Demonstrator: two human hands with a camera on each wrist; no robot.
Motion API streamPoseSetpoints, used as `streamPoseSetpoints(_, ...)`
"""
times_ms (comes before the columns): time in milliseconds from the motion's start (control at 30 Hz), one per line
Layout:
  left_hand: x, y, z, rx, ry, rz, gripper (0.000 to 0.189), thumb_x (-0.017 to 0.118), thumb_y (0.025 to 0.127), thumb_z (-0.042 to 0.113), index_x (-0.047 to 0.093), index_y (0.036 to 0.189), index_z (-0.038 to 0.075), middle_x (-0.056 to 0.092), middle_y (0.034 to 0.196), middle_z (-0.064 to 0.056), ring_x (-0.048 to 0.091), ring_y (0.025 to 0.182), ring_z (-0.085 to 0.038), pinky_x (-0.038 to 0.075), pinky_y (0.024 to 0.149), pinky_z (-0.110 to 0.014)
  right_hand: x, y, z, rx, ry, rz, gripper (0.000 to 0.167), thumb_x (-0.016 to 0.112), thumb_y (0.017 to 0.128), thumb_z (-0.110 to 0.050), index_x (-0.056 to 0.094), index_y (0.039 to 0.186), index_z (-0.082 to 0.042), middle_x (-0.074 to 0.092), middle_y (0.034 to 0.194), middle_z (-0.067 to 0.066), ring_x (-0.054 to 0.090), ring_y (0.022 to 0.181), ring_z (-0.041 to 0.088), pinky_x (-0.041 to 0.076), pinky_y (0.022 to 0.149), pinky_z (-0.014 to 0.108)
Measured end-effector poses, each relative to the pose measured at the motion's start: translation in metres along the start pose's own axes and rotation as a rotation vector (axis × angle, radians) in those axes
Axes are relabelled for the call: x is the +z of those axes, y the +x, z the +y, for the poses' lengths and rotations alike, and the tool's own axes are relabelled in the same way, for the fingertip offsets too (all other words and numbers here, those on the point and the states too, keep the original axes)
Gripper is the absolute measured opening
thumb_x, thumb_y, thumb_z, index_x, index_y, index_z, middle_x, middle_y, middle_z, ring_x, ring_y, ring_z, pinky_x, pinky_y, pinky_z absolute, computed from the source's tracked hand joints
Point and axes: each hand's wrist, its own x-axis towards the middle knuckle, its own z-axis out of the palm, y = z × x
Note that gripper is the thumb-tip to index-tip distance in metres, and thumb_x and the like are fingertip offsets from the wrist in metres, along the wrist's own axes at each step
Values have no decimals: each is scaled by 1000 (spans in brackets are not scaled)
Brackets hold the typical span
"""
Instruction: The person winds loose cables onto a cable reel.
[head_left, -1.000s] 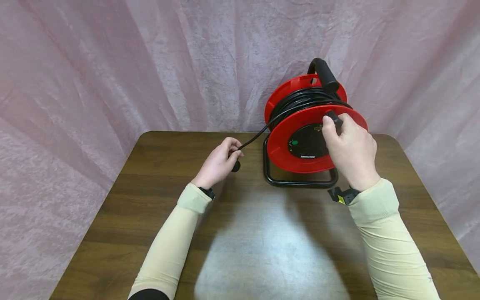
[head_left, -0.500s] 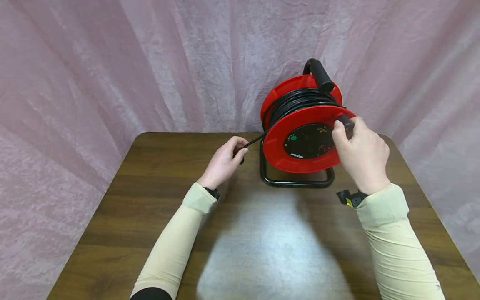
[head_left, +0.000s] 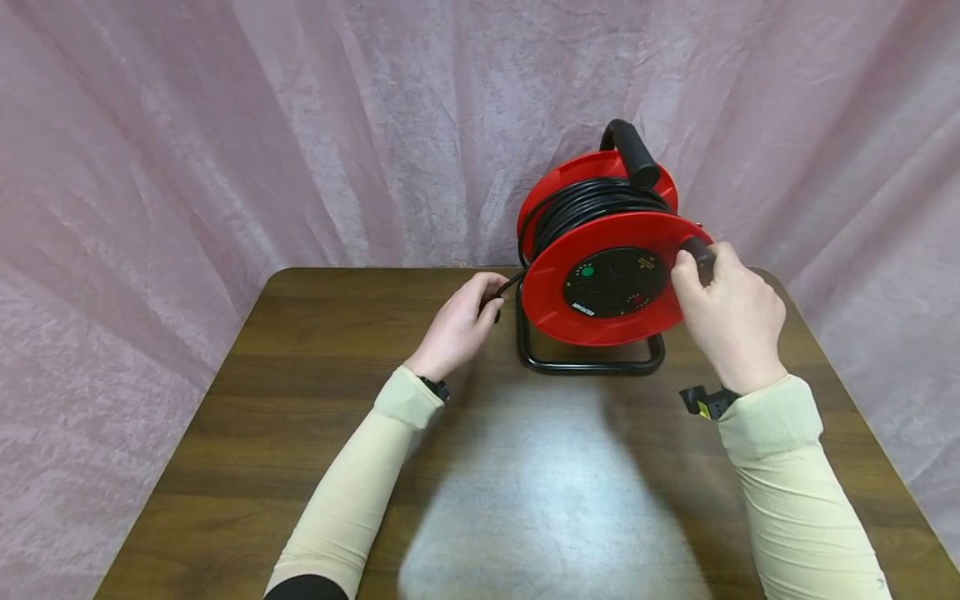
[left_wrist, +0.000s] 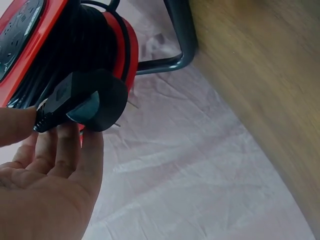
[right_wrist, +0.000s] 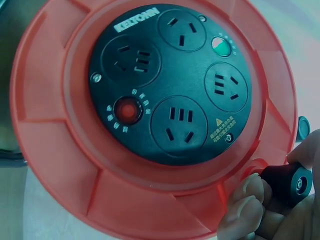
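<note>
A red cable reel (head_left: 540, 304) stands on its black tube frame (head_left: 592, 367) at the back of the table, black cable (head_left: 592, 208) wound between its two discs. My right hand (head_left: 731, 317) grips the black crank knob (right_wrist: 287, 182) on the near disc's right side. My left hand (head_left: 457, 329), left of the reel, pinches the cable's end by its black plug (left_wrist: 100, 100), whose metal pins point away from the palm in the left wrist view. Only a short piece of cable runs from those fingers to the reel. Sockets and a red button (right_wrist: 128, 111) show on the black panel (right_wrist: 165, 80).
The reel's black carrying handle (head_left: 633, 157) arches over its top. Behind the brown wooden table (head_left: 300, 358) hangs a pink curtain (head_left: 375, 133), close to the reel and the table's back edge.
The reel's face has turned, with the crank knob going right and slightly down in my right hand. My left hand has moved right with the plug, and the free cable has become shorter.
</note>
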Motion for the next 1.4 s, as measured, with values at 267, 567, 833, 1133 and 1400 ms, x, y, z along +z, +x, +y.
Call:
streamPoseSetpoints(267, 5, 5, 6, 23, -39, -4, 25, 59, 103, 4, 60, 128, 7, 68, 116, -4, 63, 99, -12, 52, 86, -28, 2, -4, 11, 25, -10, 0, 54, 31, 102, -50, 57, 108, -4, 65, 89, 26, 59, 85, 51, 41, 66, 60)
streamPoseSetpoints(567, 12, 8, 13, 62, -33, 41, 34, 61, 103, 5, 55, 136, 7, 66, 129, -6, 62, 119, -13, 47, 100, -28, 7, -8, 26, 51, -24, -22, 55, 30, 102, -50, 58, 108, -4, 65, 87, 25, 60, 83, 51, 40, 60, 56)
streamPoseSetpoints(833, 14, 7, 16, 99, -14, 93, 37, 55, 102, 4, 60, 138, 10, 63, 133, -2, 59, 119, -12, 45, 103, -29, 17, -12, 40, 54, -30, -55, 55, 29, 103, -52, 57, 106, -4, 66, 88, 27, 60, 87, 56, 40, 60, 58)
streamPoseSetpoints(1133, 17, 0, 13, 187, 25, 227, 32, 69, 99, 14, 65, 130, 9, 63, 126, -5, 58, 113, -20, 45, 99, -35, 25, -20, 56, 51, -48, -113, 54, 29, 103, -52, 56, 102, -5, 64, 82, 23, 61, 82, 53, 39, 56, 53)
streamPoseSetpoints(1400, 23, -9, 9, 12, -99, 203, 16, 72, 99, 24, 67, 110, 13, 63, 101, 3, 59, 88, -10, 56, 82, -33, 38, -29, 66, 21, -83, -162, 54, 29, 104, -51, 53, 88, -6, 58, 68, 14, 62, 71, 45, 39, 51, 47)
